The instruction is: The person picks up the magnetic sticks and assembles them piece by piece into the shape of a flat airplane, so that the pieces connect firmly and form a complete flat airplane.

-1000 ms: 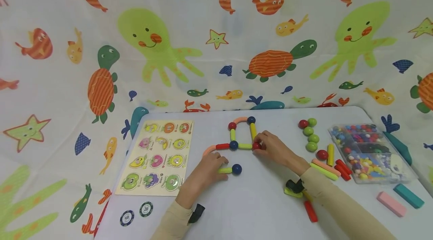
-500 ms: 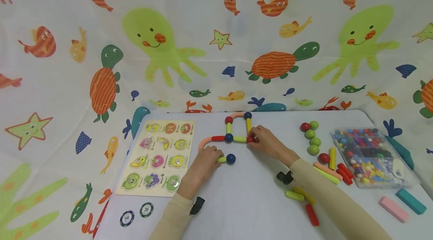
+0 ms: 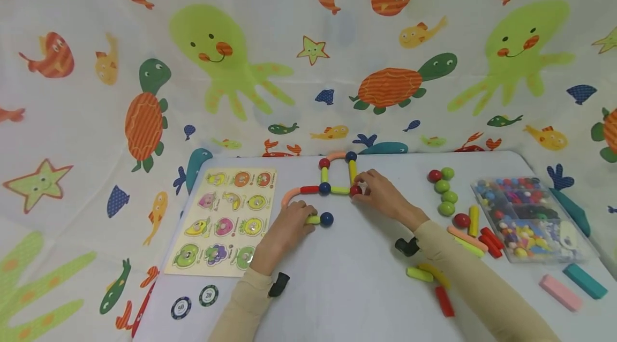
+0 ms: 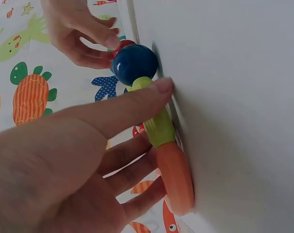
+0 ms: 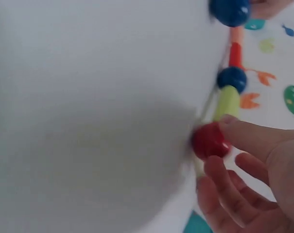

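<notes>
My left hand (image 3: 288, 225) pinches a light green stick (image 4: 159, 127) between thumb and fingers. A blue ball (image 3: 326, 219) sits at the stick's far end, and an orange piece (image 4: 175, 179) joins its near end. With thumb and fingertips, my right hand (image 3: 385, 195) holds a red ball (image 5: 211, 141) at the near right corner of a stick-and-ball frame. That frame has a middle blue ball (image 3: 325, 189), a green stick (image 3: 340, 190), a yellow stick (image 3: 353, 169), and a red stick (image 3: 309, 190) leading to a curved orange stick (image 3: 290, 196).
A fruit puzzle board (image 3: 194, 213) lies left, with poker chips (image 3: 209, 295) below it. Green balls (image 3: 446, 209), loose sticks (image 3: 473, 220) and a divided bead box (image 3: 535, 219) stand right. More sticks (image 3: 444, 302) lie under my right forearm. Pink (image 3: 561, 292) and teal blocks (image 3: 585, 281) are far right.
Both hands have shifted slightly away from me and to the left, and the joined sticks and balls have moved with them. Both holds look the same.
</notes>
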A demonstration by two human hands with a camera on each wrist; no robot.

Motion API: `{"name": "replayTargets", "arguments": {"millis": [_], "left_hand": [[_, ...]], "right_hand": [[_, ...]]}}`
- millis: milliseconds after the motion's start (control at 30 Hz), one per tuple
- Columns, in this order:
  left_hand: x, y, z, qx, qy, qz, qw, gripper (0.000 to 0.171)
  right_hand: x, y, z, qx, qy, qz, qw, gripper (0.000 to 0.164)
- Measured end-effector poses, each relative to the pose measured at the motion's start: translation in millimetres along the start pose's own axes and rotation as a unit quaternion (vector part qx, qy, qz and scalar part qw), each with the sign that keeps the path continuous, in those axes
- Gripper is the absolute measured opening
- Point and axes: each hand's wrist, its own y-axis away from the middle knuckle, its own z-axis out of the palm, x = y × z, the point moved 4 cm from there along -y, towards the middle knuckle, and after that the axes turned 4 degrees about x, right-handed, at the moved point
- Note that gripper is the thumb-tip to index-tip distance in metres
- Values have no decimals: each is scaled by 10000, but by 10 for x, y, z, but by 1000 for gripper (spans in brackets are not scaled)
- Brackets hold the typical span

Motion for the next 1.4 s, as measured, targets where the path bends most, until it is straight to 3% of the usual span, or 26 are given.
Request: {"name": "replayTargets", "arguments": {"millis": [200,333,467,667,900,1067,1400], "left_hand": [[-9,-8,0,-87,272,-205,9994,40],[-9,-10,23,-172,360,-298,9988,43],[-19,6,46,-175,360,-269,9988,43],[-32,16,30,-98,410,-255,9988,42],[-18,21,43,-152,540,-212,9982,43],[-38,45,64,-151,628,-203,9977,43],[-42,44,86,-50,598,-94,9982,43]], "right_hand": [[80,341,-409,751,-149,-46,9971,41],[221,735,-635,1100,-139,1,9938,35],[376,1151,-701,1287,-41,89,9916,31],[436,1648,-587,1256,-10,-120,9920,28],[350,1991,-330,260,-330,58,9991,29],[289,2089,-200,229,-91,-461,9986,26],[238,2123,-98,546,467,-838,9939,21]]}}
